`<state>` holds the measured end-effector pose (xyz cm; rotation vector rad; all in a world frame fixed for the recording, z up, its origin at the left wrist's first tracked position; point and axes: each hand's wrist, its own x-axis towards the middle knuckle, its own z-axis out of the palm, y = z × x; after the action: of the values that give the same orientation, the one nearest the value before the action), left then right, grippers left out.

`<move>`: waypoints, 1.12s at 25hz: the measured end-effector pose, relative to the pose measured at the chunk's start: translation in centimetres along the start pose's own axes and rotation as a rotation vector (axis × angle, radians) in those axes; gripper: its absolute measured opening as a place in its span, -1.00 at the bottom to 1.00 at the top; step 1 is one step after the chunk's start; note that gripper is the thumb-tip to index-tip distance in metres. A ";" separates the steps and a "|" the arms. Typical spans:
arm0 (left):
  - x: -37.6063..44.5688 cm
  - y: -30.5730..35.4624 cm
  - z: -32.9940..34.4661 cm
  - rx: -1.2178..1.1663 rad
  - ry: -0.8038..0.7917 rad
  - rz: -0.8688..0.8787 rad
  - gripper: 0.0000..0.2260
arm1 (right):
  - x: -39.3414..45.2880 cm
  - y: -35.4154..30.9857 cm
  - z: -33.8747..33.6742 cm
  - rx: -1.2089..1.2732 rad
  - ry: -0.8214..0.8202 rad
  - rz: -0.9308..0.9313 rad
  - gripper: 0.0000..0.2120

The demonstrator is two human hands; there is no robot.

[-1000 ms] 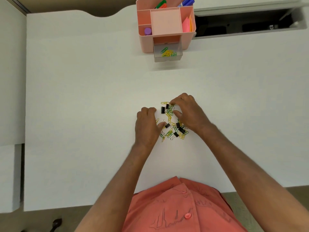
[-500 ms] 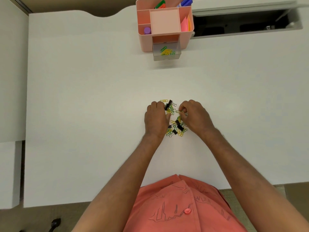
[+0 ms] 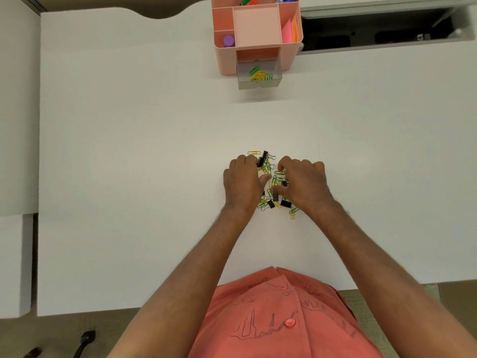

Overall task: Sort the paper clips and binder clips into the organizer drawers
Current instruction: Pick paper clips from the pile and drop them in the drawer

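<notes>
- Head view: my left hand [image 3: 242, 186], knuckles up with fingers curled, rests on the left side of a heap of yellow and green wire paper clips [image 3: 268, 167] mixed with small black binder clips [image 3: 285, 203] at mid-desk; I cannot tell whether it pinches one
- My right hand [image 3: 303, 184], fingers bent, rests on the heap's right side; its grasp I cannot tell either
- White laminate desk [image 3: 129, 151] bears the heap
- Pink plastic desk organizer [image 3: 227, 62] stands at the far edge, well apart from the heap
- Its clear plastic drawer [image 3: 258, 85], pulled out, holds several yellow and green paper clips
</notes>
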<state>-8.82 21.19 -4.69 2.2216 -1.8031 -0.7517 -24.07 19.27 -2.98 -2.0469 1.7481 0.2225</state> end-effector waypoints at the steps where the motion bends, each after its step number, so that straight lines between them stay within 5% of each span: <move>1: -0.1 0.3 0.1 0.025 0.010 -0.008 -0.61 | 0.0 -0.2 0.2 0.012 0.007 0.013 -0.58; 9: 1.3 1.3 0.0 0.091 0.009 -0.063 -0.81 | 0.4 -0.9 0.8 0.075 0.089 0.082 -0.90; 20: 1.1 -0.9 -0.6 0.003 -0.092 0.142 -0.91 | 0.8 0.4 2.1 0.055 0.215 -0.068 -0.84; 24: 1.6 -2.0 -1.3 -0.080 -0.125 0.178 -0.90 | 1.0 0.6 1.5 0.244 0.144 -0.064 -0.85; 28: 2.3 -2.2 -2.2 -0.339 -0.154 0.024 -0.85 | 1.9 0.7 -0.6 0.754 -0.044 0.169 -0.84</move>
<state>-5.53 19.22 -4.44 1.9652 -1.6163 -1.1554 -24.44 17.23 -3.37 -1.3429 1.6349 -0.3019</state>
